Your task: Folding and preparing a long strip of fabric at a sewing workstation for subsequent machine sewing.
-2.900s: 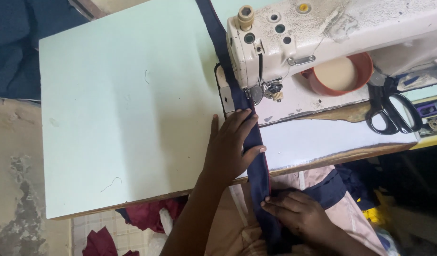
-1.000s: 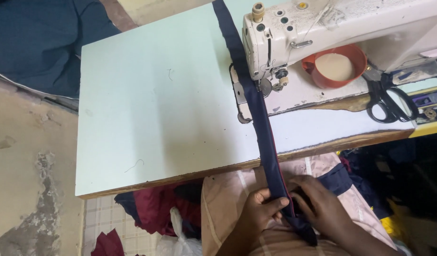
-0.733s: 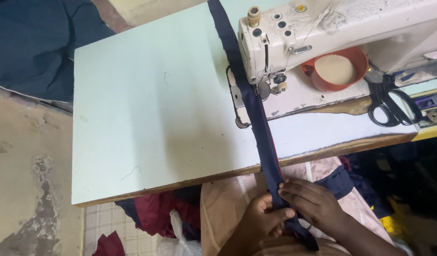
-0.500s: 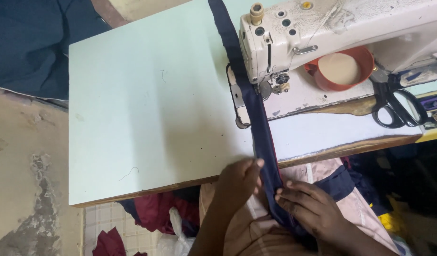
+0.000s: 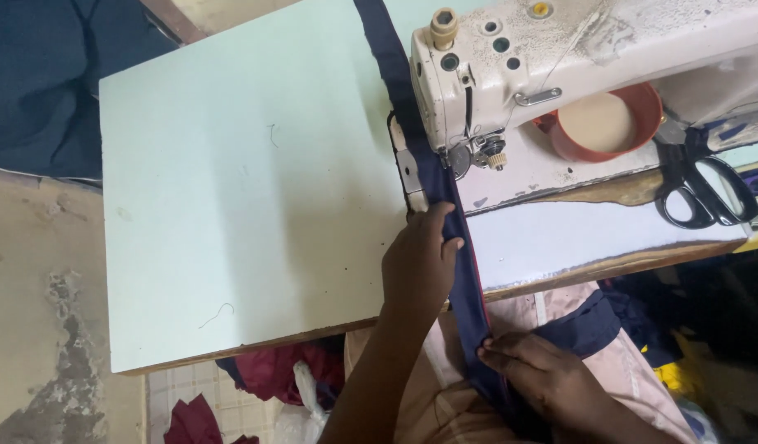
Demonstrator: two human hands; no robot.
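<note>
**A:** Where is the long, narrow navy-blue fabric strip (image 5: 463, 271) lying at this moment?

**B:** It is running under the needle of the worn white industrial sewing machine (image 5: 560, 57), across the pale green tabletop (image 5: 231, 205) and over the near edge into the lap. The left hand (image 5: 418, 265) is pressing it flat just before the needle, fingers together and extended. The right hand (image 5: 551, 382) is pinching its lower end below the table edge, fingers closed on it.

**A:** What is looking risky?

**B:** The left fingertips are sitting near the needle; creeping forward could catch them. Uneven tension might skew the seam.

**A:** And room?

**B:** Leftward the tabletop is lying open; rightward black-handled scissors (image 5: 704, 185) and a round red bowl (image 5: 605, 127) are crowding the machine bed.
</note>
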